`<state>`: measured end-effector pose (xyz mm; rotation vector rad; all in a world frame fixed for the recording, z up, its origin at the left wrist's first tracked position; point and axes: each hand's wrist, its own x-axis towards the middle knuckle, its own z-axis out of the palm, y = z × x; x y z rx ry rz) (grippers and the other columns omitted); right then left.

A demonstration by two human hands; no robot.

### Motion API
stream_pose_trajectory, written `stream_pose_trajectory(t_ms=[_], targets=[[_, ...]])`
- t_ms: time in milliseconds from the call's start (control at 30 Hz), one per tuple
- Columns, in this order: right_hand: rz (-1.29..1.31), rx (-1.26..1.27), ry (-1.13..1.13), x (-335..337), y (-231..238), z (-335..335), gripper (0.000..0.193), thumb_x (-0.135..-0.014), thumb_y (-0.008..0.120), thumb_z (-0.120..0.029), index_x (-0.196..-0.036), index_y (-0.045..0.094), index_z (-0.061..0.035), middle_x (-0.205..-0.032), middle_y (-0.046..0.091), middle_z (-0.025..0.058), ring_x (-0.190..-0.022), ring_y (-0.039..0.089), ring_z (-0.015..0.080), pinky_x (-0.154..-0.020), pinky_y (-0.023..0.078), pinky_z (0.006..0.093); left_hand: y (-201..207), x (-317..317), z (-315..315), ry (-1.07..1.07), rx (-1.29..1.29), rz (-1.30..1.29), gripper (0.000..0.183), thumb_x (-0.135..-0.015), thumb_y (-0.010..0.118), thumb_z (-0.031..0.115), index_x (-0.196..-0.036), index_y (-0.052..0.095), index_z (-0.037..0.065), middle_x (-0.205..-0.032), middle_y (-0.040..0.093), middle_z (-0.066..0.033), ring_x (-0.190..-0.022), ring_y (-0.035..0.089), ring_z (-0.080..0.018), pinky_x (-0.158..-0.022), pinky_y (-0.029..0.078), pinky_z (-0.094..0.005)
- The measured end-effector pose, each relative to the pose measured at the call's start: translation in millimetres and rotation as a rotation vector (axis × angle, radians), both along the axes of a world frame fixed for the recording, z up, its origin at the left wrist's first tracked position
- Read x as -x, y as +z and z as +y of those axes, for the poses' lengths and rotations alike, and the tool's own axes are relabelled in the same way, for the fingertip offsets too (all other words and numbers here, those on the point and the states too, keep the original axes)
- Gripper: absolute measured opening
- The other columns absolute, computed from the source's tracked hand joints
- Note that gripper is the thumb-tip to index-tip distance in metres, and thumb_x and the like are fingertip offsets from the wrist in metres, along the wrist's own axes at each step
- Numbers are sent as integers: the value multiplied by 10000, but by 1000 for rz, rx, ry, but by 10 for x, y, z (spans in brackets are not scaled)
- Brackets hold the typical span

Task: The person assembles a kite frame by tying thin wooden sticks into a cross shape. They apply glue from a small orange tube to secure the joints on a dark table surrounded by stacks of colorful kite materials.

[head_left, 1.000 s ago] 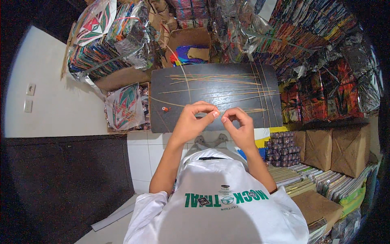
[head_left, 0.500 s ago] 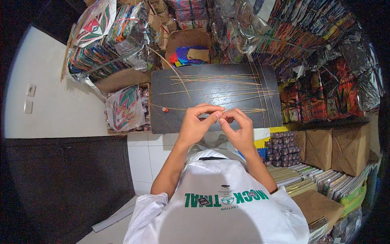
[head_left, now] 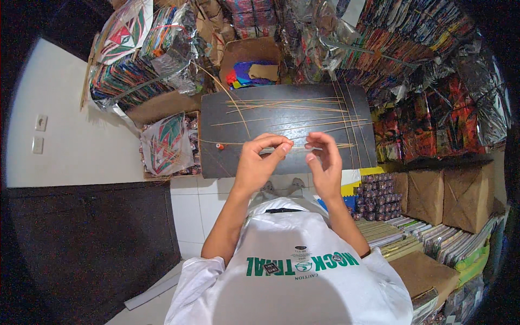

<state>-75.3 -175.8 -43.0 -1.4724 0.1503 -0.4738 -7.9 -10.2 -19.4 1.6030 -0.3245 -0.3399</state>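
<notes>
My left hand (head_left: 261,162) is closed in a pinch above the dark table, thumb and forefinger pressed together on thin bamboo sticks. Pale sticks (head_left: 344,145) run out to the right from its fingertips, passing behind my right hand. Another thin stick (head_left: 233,143) reaches it from the left, and a long bent one (head_left: 227,93) slants down toward it from the upper left. My right hand (head_left: 326,165) is just to the right, thumb and fingers apart; whether a thread spans the gap is too fine to see. A small red-orange thread spool (head_left: 220,146) stands left of my left hand.
More bamboo sticks (head_left: 287,103) lie across the black table (head_left: 216,168), some crossing at its right end. Beyond it are an open carton (head_left: 252,51) and plastic-wrapped stacks (head_left: 406,49). A box with a printed kite-like sheet (head_left: 168,143) stands left; brown cartons (head_left: 466,197) are at right.
My right hand has come away from my left hand, moving slightly right with its fingers opening. My left hand keeps its pinch; the bent stick has shifted a little left.
</notes>
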Motion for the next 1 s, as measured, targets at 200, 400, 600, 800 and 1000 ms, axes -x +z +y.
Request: stream_pose_trajectory(t_ms=[200,400,600,800,1000], targets=[[183,-42,250,-9,33,-4,213,-919,747,-113,-1104,697,-19,-1035,714,41,-929,655,109,-843,520,287,73,13,-28,6,-60,-110,168,-940,735,128,-1035,766,-8,-1054,697,-89,-963,657,-153,-814,538,-271],[211,-191,181,-13,-44,63,106,-946,728,-100,-1003,707,-13,-920,707,13,-838,646,82,-767,517,251,39,33,-44,69,-13,-75,158,-936,738,120,-1028,768,-5,-1044,691,-83,-928,657,-142,-777,544,-262],[197,-213,119,-6,-54,63,83,-942,718,-76,-989,703,-9,-908,704,18,-778,632,76,-718,510,236,49,41,-40,85,-10,-52,154,-935,738,108,-1056,778,22,-1052,696,-72,-939,656,-127,-776,548,-245],[202,-228,73,-18,-32,98,78,-944,698,-70,-968,710,4,-889,707,39,-759,638,93,-685,526,245,114,62,-65,101,-56,-100,142,-929,744,102,-1050,788,42,-1060,705,-64,-931,659,-116,-750,548,-235],[234,-232,64,-5,-41,125,83,-947,682,-71,-955,712,6,-880,709,58,-743,640,102,-660,527,249,95,73,-68,107,-63,-142,160,-927,749,132,-1038,781,22,-1050,697,-65,-961,651,-130,-771,533,-249]])
